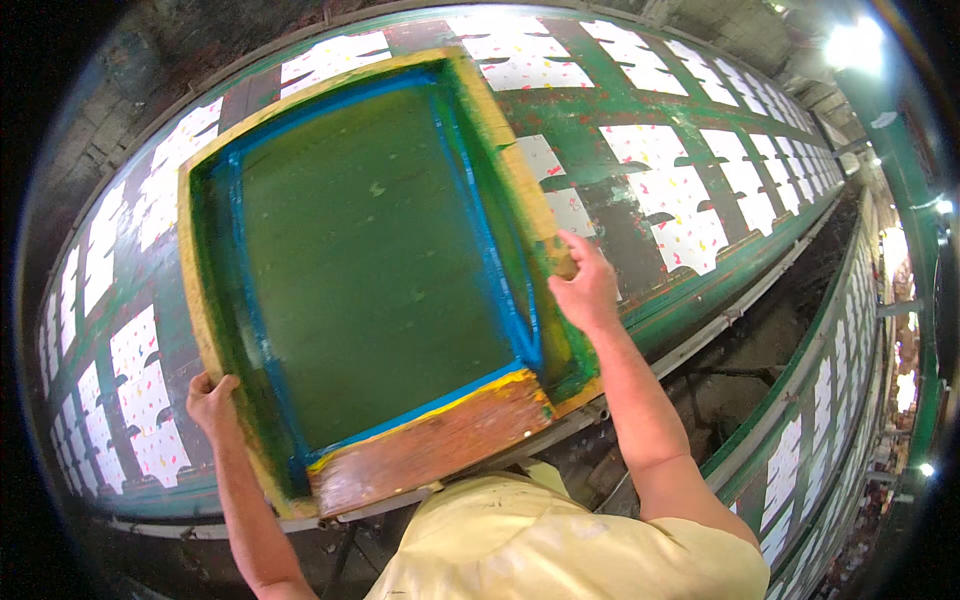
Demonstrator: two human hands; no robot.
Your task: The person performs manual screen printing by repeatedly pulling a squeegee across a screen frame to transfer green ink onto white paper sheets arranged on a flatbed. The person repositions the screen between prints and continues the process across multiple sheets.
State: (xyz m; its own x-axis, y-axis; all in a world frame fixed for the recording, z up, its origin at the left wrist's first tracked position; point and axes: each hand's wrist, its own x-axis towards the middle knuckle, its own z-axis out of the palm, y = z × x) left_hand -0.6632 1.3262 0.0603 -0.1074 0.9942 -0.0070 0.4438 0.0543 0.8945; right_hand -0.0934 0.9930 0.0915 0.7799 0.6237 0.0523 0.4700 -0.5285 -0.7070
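Observation:
I hold a large screen-printing frame [525,190] tilted over a long green table. Its pale wooden rim surrounds a dark green mesh [370,250] edged with blue tape. My left hand [213,402] is closed on the rim's left side, near the lower corner. My right hand [588,285] grips the right side with fingers wrapped over the edge. A brown wooden board [430,445] with yellow paint along its upper edge lies across the frame's near end. Beneath the frame, part of the table and some cloth pieces are hidden.
White cut cloth pieces with small coloured prints [672,200] lie in rows along the green table [680,300]. A second table with similar pieces [785,470] runs along the right, beyond a dark gap [745,370]. A bright lamp [855,45] shines at the upper right.

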